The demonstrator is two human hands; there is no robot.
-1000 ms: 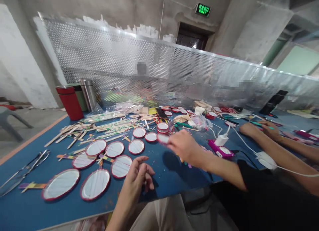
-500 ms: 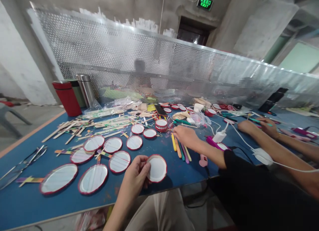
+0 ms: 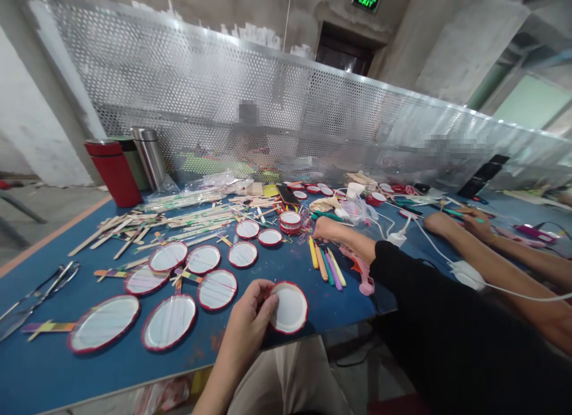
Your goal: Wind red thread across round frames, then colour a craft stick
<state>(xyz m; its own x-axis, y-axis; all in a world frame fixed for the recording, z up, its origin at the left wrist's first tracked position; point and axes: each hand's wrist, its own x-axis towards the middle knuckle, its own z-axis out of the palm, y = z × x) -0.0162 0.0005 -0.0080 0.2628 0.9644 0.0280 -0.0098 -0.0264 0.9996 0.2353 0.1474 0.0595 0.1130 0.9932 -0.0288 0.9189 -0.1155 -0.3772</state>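
I'm on the head camera, and the left hand (image 3: 248, 310) is clamped on a red-rimmed white disc (image 3: 289, 307), holding it by the rim just in from the front edge of the blue tabletop (image 3: 210, 349). The right hand (image 3: 328, 227) is well apart from it, reaching toward the middle of the table out of a black sleeve (image 3: 402, 272). It's just beside a short stack of red-rimmed discs (image 3: 290, 222), but I can't tell from here whether it's gripping anything.

Right under that forearm, a fan of coloured sticks (image 3: 324, 267) lies next to a pink plastic tool (image 3: 361, 272). Over on the left side of the table I've got a spread of red-rimmed rounds strung with thread (image 3: 168, 322), with loose wooden craft sticks (image 3: 152, 224) behind them and scissors (image 3: 36, 299) at the left edge. At the right, a co-worker's two hands (image 3: 473, 221) are working close together, one pinching a green pen (image 3: 465, 214). A red flask (image 3: 114, 173) and a steel flask (image 3: 149, 155) stand at the far left corner.
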